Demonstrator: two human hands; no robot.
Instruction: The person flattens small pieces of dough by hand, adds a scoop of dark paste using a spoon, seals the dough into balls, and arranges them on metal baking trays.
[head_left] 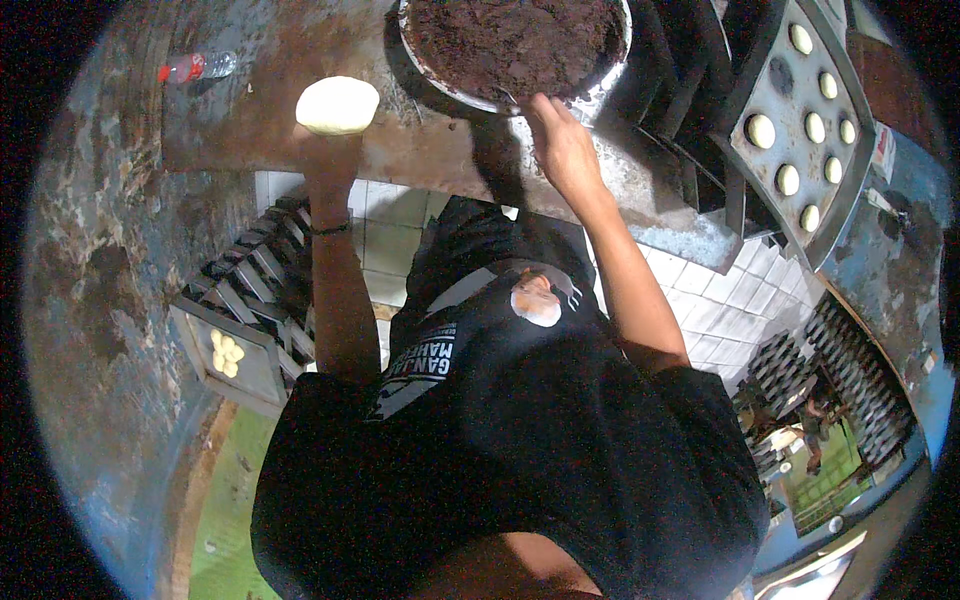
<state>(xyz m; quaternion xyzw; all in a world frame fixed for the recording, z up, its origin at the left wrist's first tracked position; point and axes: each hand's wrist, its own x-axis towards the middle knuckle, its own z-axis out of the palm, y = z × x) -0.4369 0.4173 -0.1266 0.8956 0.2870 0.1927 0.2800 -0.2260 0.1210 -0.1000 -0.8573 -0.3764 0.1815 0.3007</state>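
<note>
Black shirt (520,440) below; hands hold dough (337,105) and reach filling bowl (600,95) beside bun tray (790,120).

- I saw a worn, rust-stained metal worktable (300,110) running across the top of the view
- On it sat a round metal pan (590,100) filled with a dark brown crumbly mass
- A small clear bottle with a red cap (195,67) lay on its side near the table's far left
- Dark stacked trays (690,90) stood just beside the pan
</note>
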